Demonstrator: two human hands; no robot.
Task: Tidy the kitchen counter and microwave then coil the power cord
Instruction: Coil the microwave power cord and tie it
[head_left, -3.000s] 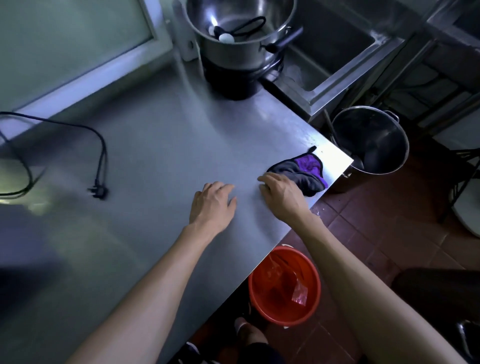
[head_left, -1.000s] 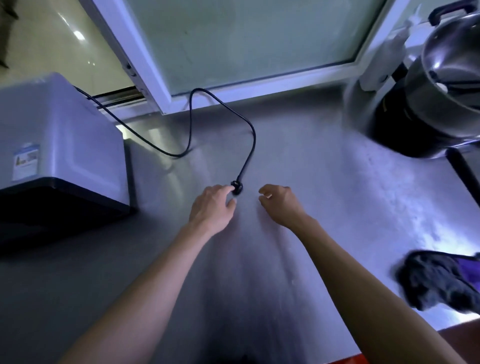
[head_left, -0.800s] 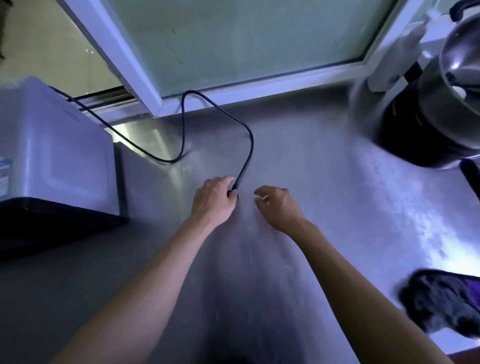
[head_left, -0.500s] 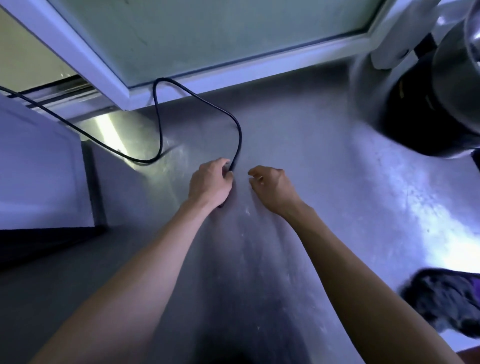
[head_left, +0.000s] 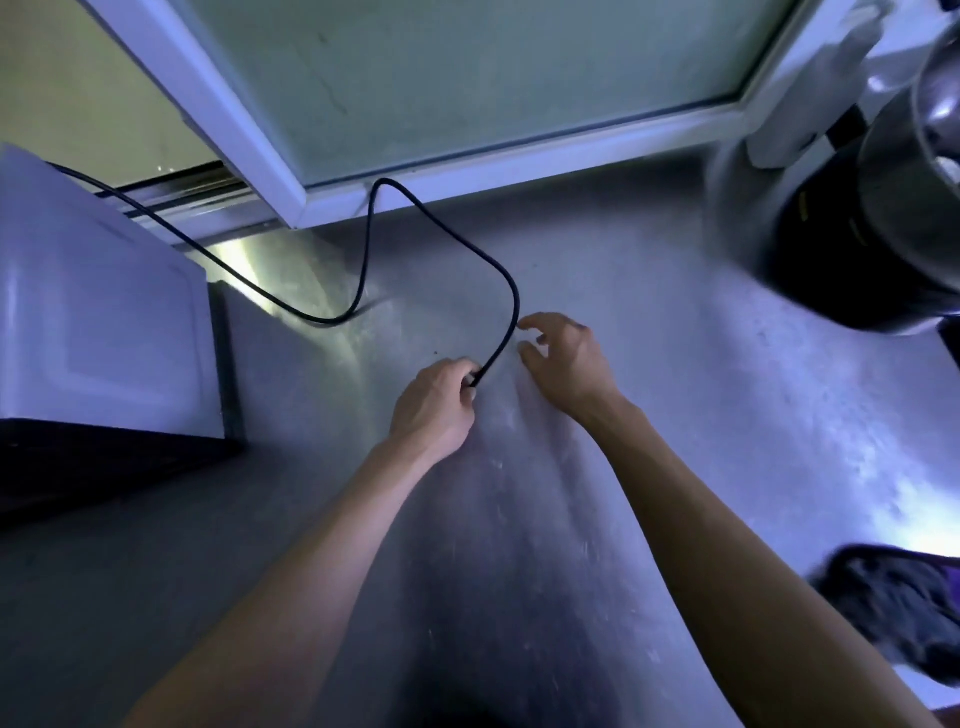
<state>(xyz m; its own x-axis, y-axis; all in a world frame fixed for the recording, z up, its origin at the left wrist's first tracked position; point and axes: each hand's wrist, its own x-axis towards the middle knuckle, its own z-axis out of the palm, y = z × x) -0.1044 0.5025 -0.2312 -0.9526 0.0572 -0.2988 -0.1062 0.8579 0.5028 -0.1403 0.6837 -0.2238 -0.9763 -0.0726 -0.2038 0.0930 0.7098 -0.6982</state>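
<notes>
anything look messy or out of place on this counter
The black power cord sprawls uncoiled in loose bends across the counter, its end gripped by the left hand. A dark cloth lies crumpled at the counter's right edge.

Two hands are in view, a left hand (head_left: 434, 410) and a right hand (head_left: 566, 361). One black power cord (head_left: 511, 296) runs over the tabletop (head_left: 675, 415), and one microwave (head_left: 104, 322) stands at the left. At the right there is one metal pot (head_left: 904, 171) and one dark cloth (head_left: 898, 603).
</notes>
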